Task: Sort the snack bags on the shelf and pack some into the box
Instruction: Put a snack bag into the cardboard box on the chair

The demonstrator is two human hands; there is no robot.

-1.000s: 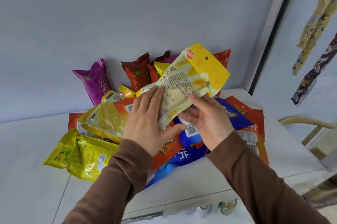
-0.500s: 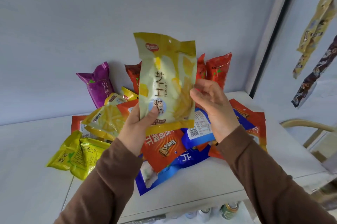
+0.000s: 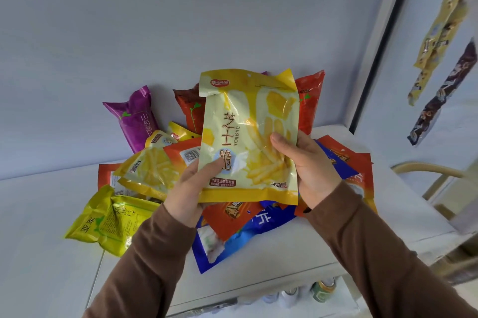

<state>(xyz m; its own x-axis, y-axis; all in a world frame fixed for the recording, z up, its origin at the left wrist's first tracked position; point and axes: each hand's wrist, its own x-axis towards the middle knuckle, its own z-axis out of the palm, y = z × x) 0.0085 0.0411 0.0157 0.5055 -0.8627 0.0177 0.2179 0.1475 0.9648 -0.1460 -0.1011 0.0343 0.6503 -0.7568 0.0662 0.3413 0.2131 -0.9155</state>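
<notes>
A yellow and cream cheese-stick snack bag [image 3: 248,121] stands upright above the pile, printed front facing me. My left hand [image 3: 191,188] grips its lower left edge, thumb on the front. My right hand [image 3: 307,170] grips its right edge, thumb across the front. Beneath lies a pile of snack bags on the white shelf [image 3: 258,271]: a second yellow cheese-stick bag [image 3: 150,170], a lime-green bag [image 3: 111,222], a purple bag [image 3: 137,118], orange bags [image 3: 232,214], blue bags [image 3: 258,227] and red bags [image 3: 309,100] leaning on the back wall. No box is in view.
Strips of small snack packets [image 3: 439,33] hang on the wall at right. A wooden chair back [image 3: 426,170] shows beyond the shelf's right end. Drink cans [image 3: 323,289] stand on a lower level under the shelf's front edge.
The bag was turned from its back side, tilted, to upright with the front facing me. My right hand went from behind the bag to gripping its right edge.
</notes>
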